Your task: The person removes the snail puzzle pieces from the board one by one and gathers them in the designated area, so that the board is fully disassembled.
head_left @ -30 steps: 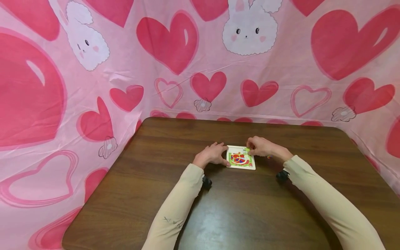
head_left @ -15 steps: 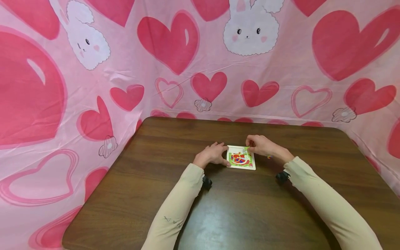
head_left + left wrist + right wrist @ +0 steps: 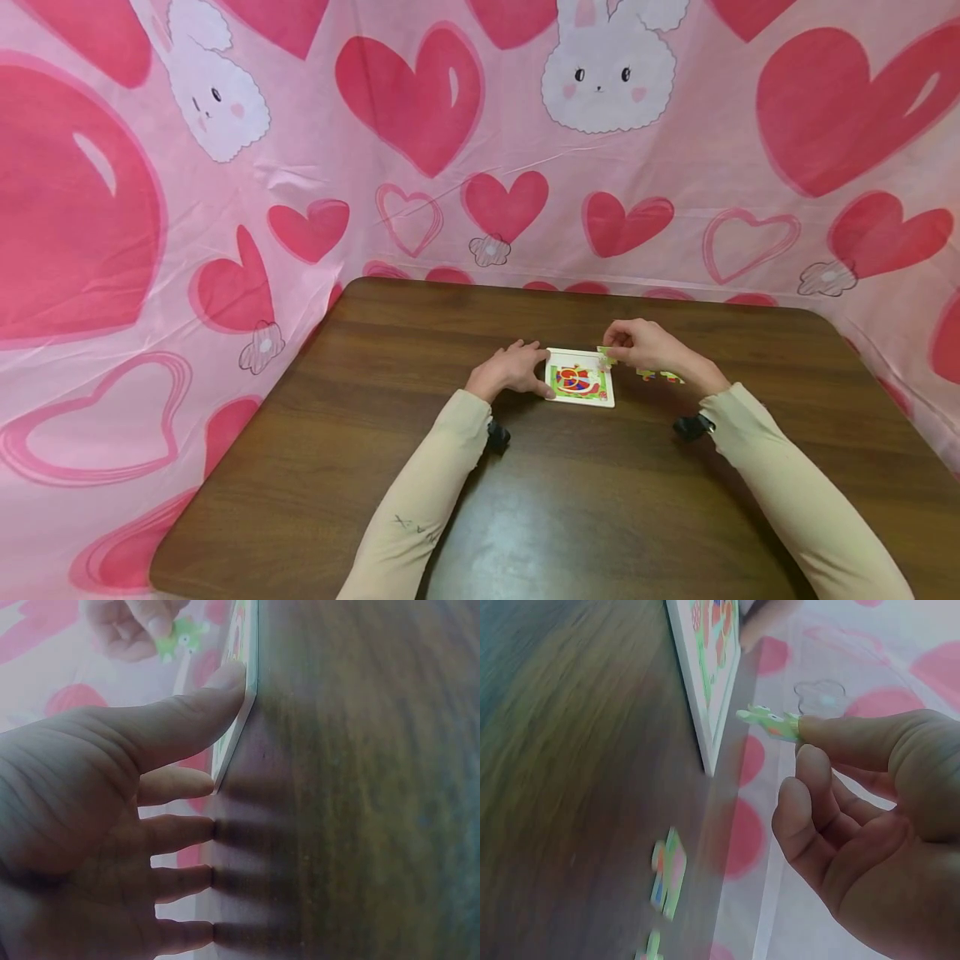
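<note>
A square jigsaw puzzle board point(image 3: 577, 402) with a pale frame lies flat on the table; a red and green picture fills part of it. Against its left side is my left hand point(image 3: 513, 368), the thumb point(image 3: 225, 676) resting on the frame and the other fingers extended to the tabletop. My right hand point(image 3: 647, 346) pinches a green puzzle piece point(image 3: 772, 724) between thumb and fingers, held above the table just off the board's far right corner. In the left wrist view the same green piece shows beyond the board.
Loose puzzle pieces point(image 3: 671, 874) lie on the table right of the board, partly behind the right hand in the head view. The brown wooden table point(image 3: 570, 517) has rounded corners. A pink curtain point(image 3: 420, 208) with hearts and rabbits hangs along its back and left side.
My right hand has lifted the green piece off the board's top right area and moved it right, uncovering white backing. The left hand stays on the board.
</note>
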The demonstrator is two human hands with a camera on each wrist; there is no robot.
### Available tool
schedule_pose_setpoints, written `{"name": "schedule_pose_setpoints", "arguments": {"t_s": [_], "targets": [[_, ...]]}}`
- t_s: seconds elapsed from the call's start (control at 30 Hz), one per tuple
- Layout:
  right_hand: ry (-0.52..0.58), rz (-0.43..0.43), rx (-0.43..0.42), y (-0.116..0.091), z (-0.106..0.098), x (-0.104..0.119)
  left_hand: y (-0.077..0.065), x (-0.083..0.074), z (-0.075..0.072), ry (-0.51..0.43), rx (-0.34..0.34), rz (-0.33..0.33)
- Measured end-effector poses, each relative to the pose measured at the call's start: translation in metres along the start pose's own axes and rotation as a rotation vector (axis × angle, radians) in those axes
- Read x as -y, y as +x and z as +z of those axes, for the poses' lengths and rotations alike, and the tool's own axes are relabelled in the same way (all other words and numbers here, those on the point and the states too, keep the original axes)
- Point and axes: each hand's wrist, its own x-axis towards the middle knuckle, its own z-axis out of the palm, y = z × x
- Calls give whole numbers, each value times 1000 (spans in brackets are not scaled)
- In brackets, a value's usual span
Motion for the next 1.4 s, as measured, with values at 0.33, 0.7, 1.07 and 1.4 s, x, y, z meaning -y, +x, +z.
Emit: {"name": "schedule_pose_setpoints", "arguments": {"t_s": [0.33, 0.7, 1.07, 1.4], "targets": [[61, 37, -22, -26, -23, -25, 0, 2, 0, 1, -1, -6], [158, 83, 1, -49, -38, -42, -1, 4, 1, -6, -9, -13], [197, 118, 4, -69, -41, -63, 0, 2, 1, -7, -11, -20], [262, 230, 20, -88, -43, -81, 1, 0, 1, 21, -10, -11]]}}
